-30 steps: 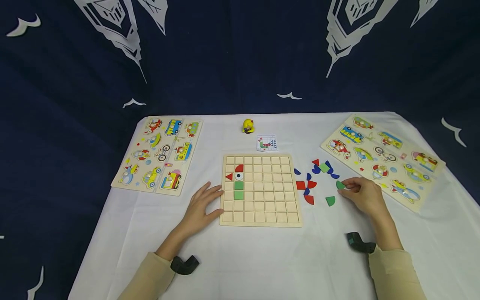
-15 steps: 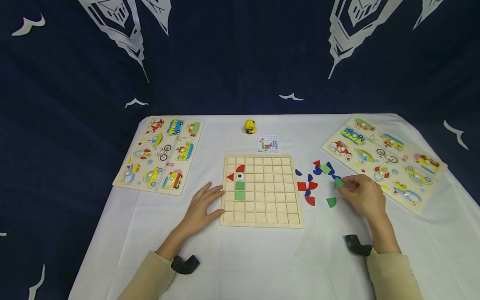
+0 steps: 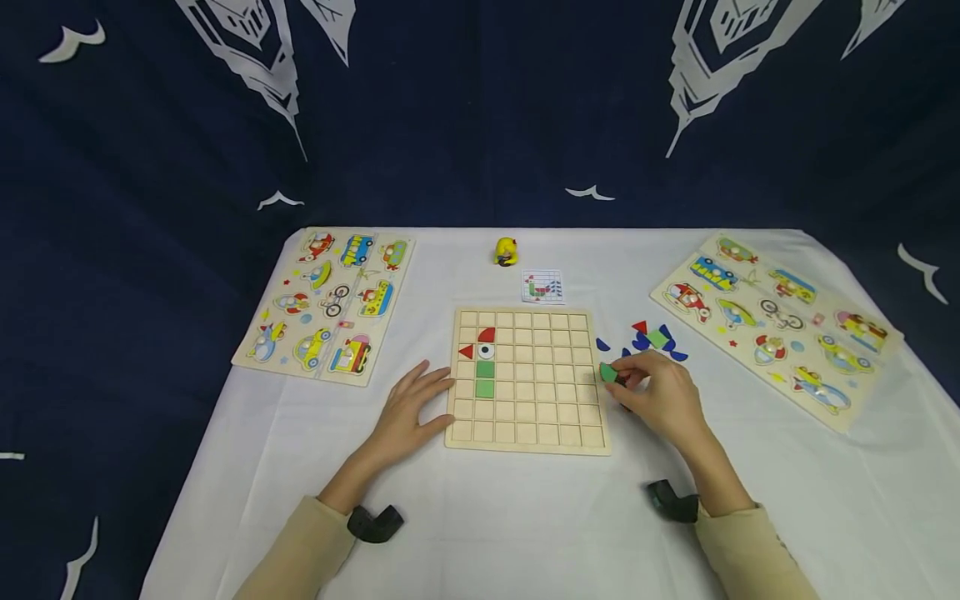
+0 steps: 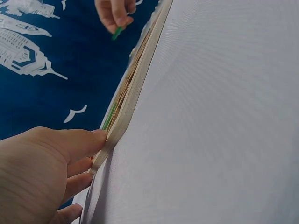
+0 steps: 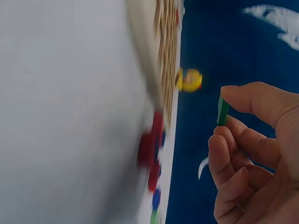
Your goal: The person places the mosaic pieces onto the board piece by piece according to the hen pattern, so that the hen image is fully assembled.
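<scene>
A square wooden grid board (image 3: 536,408) lies on the white cloth. Its left part carries a red quarter-circle tile (image 3: 487,335), a red triangle tile (image 3: 467,352), a white tile with a black dot (image 3: 486,352) and two green square tiles (image 3: 485,379). My left hand (image 3: 408,410) rests with spread fingers at the board's left edge; the left wrist view shows its thumb (image 4: 86,143) touching that edge. Beside the right edge, my right hand (image 3: 663,398) pinches a green quarter-circle tile (image 3: 608,372) between thumb and fingers, raised above the table in the right wrist view.
Loose tiles, including a red triangle (image 3: 640,327), a green square (image 3: 657,339) and several blue pieces (image 3: 603,344), lie right of the board. A pattern card (image 3: 543,287) and yellow duck figure (image 3: 506,252) stand behind it. Picture boards lie left (image 3: 307,337) and right (image 3: 750,333).
My right hand has carried the green quarter-circle tile left to the board's right edge, now covering some loose tiles. My left hand stays at the left edge. The head view has shifted slightly.
</scene>
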Demonstrator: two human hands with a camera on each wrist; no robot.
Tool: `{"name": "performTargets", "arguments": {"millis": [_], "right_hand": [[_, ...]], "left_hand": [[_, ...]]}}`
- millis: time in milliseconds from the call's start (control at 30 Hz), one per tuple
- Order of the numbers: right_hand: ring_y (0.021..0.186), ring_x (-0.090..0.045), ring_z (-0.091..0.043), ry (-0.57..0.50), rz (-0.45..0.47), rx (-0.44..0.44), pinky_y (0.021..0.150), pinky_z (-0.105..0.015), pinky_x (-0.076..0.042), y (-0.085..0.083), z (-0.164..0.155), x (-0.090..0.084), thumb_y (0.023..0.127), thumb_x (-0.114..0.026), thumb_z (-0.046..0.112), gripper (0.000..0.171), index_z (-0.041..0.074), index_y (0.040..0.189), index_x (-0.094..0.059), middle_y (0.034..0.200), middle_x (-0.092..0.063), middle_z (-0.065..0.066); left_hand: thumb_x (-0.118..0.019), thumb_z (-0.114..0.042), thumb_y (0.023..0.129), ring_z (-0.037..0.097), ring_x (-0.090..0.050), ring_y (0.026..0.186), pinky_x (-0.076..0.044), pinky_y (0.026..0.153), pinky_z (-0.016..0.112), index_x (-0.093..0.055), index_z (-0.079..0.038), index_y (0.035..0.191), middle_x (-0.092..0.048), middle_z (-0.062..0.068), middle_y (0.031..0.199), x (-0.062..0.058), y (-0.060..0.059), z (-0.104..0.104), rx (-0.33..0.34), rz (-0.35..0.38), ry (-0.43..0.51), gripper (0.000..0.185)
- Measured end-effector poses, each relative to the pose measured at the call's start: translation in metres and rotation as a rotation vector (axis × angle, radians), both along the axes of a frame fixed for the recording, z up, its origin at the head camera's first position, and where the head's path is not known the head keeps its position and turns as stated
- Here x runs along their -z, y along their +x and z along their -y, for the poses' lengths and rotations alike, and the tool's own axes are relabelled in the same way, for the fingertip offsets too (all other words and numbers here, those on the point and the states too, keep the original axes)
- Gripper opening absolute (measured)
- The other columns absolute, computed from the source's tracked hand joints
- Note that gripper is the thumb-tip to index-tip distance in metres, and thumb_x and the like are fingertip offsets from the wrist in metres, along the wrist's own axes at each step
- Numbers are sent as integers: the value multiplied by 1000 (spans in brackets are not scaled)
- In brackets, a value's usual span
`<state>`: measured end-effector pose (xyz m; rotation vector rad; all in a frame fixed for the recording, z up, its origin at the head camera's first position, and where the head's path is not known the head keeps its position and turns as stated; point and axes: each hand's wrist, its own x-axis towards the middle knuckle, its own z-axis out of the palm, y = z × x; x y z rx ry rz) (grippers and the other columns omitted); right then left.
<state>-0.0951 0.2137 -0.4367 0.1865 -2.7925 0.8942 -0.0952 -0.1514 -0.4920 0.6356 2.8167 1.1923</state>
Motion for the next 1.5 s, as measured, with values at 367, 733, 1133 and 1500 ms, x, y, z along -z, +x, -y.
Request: {"name": "performTargets", "arguments": {"millis": [367,733,1133,1500], "right_hand": [[69,-56,-10,-62,52,-253,58,-22,-43,-1,72,-4,72,-84,12,21,10,91,-75,77,-63,3],[68,-55,-6,-16,113,-370,59,-19,-42,-1,123,2,72,-85,16,21,11,89,-75,79,-64,5],[67,-56,-7,34,135,-392,57,-20,-42,-7,138,10,71,-86,16,19,11,86,-76,77,-64,5],[70,-55,-5,66,153,-394,60,-21,-44,-9,138,12,70,-85,14,19,11,87,-76,78,-64,5]], "left_hand": [[-76,-14,82,34,-22,148,-17,115,62,-60,-6,132,-50,9,147,1,0,0,-4,-4,3,53],[-75,-18,84,33,-24,148,-17,117,59,-60,-7,132,-50,8,147,2,-1,0,12,-2,-9,52],[-76,-18,83,32,-24,148,-17,117,59,-60,-8,133,-51,7,147,2,-1,1,11,-3,-12,53],[-76,-18,83,33,-23,148,-17,116,61,-60,-8,133,-50,7,148,1,-1,1,9,-2,-7,53]]}}
